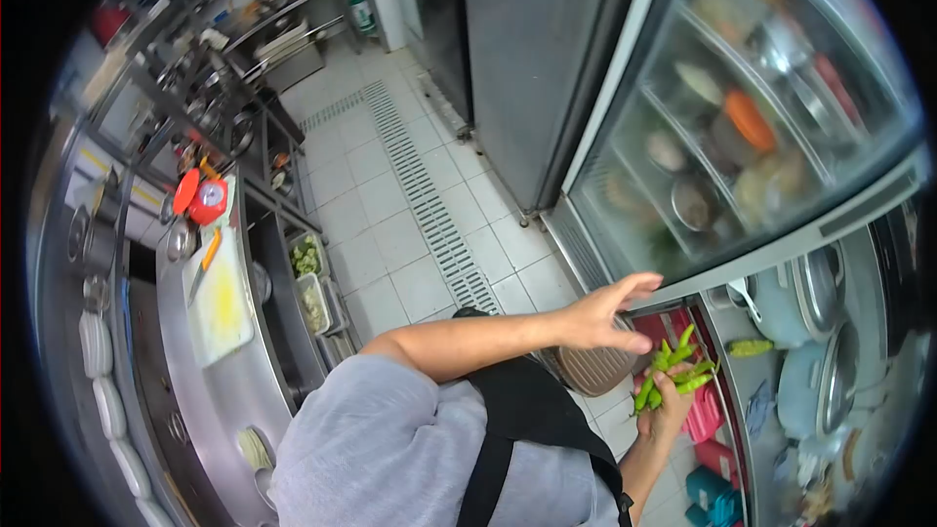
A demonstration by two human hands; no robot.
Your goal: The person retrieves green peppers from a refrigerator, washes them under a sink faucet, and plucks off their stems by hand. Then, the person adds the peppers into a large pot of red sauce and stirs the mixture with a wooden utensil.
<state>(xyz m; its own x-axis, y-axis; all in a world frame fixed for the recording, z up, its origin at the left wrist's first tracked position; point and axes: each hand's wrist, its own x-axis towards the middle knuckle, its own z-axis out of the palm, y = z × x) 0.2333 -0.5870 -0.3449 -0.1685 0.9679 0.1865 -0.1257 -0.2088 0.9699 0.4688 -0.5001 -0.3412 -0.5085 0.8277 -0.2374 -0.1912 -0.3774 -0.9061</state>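
A bunch of long green peppers (673, 371) is in my right hand (666, 408), whose fingers are wrapped round the lower part of the bunch. Just above the peppers, my left hand (607, 318) is open, thumb and fingers spread, near the bottom edge of a glass-doored fridge (771, 259). Whether its fingertips touch the door frame cannot be told. Behind the fogged glass, shelves hold bowls and an orange item (749, 121).
Lidded pots (818, 381) and another green vegetable (750, 347) are on a surface at right. Below the fridge sits a brown ridged container (595, 369). At left, a steel counter (185, 351) bears a cutting board (223, 317), an orange-handled knife (211, 250) and a red scale (208, 201).
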